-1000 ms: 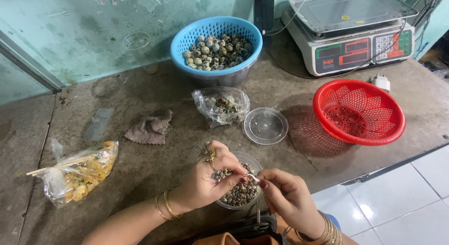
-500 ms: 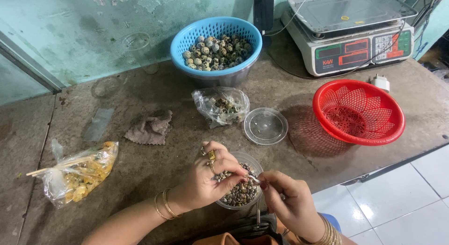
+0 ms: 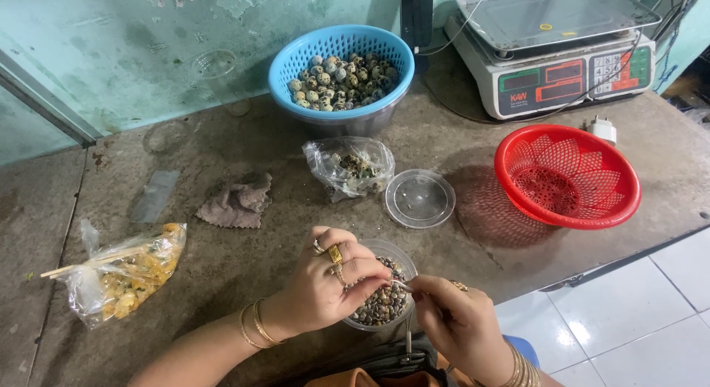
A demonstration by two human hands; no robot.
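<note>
Left hand: the left hand (image 3: 325,287) is curled over the near rim of a clear round tub (image 3: 384,302), its fingers bent around a small item that may be a shell; rings and bangles are worn.
Right hand: the right hand (image 3: 458,320) is closed in a pinch on a thin metal pick (image 3: 405,285), whose tip is met by the left fingertips.
Tub: it is filled with small dark shells and is set at the near edge of the surface (image 3: 222,261).
Beyond the hands: a clear lid (image 3: 419,198) and a plastic bag of shells (image 3: 349,165) are seen.
Far side: a blue basket (image 3: 340,69) of speckled eggs and a scale (image 3: 555,51) are placed.
Right: a red basket (image 3: 566,176).
Left: a bag of yellow food (image 3: 122,272) and a grey cloth (image 3: 237,202).
</note>
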